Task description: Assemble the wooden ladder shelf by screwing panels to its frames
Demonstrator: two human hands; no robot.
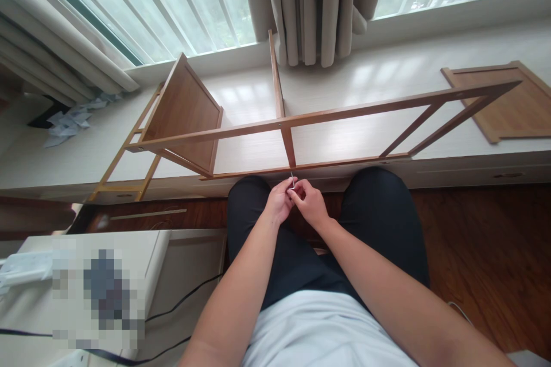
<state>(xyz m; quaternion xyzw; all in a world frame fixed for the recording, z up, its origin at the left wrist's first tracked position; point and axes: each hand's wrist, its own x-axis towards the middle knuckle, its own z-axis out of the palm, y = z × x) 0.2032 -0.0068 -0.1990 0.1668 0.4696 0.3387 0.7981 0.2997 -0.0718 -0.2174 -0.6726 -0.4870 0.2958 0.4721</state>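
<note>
A wooden shelf frame (327, 114) lies on its side across a pale window ledge (336, 80). One shelf panel (183, 109) is fixed at its left end, and an upright bar (282, 103) crosses the middle. Both my hands meet just below the frame's near rail. My left hand (278, 202) and my right hand (310, 202) pinch a small thin metal tool (293, 180), likely a hex key, right under the upright bar's lower end. My knees in dark trousers sit on either side.
A loose wooden panel (508, 100) lies on the ledge at the far right. Curtains (314, 6) hang at the window behind. Crumpled paper (71, 120) sits at the left. A white box (94, 275) and a black cable (181, 304) lie on the dark wood floor.
</note>
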